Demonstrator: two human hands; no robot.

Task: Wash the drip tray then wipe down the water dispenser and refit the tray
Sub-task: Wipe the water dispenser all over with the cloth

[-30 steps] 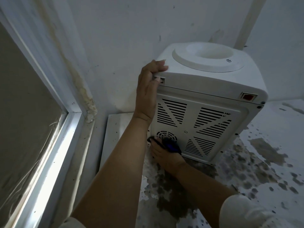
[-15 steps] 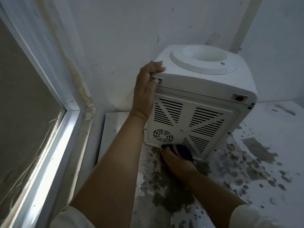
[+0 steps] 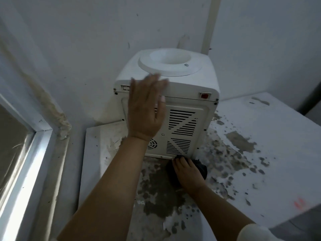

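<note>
The white water dispenser [image 3: 189,94] stands on a worn counter with its vented back panel toward me and a red switch at its upper right. My left hand [image 3: 146,108] hovers flat and blurred in front of the panel's upper left, fingers spread, holding nothing. My right hand [image 3: 187,173] presses a dark cloth [image 3: 202,168] on the counter at the foot of the dispenser's lower right corner. The drip tray is not in view.
The counter [image 3: 260,171] has peeling white paint and dark patches. A wall corner sits close behind the dispenser. A window frame [image 3: 34,153] runs along the left. The counter's edge drops off at the right.
My left hand has let go of the dispenser's top left corner and now hovers open. My right hand has slid the cloth rightward along the base to the lower right corner.
</note>
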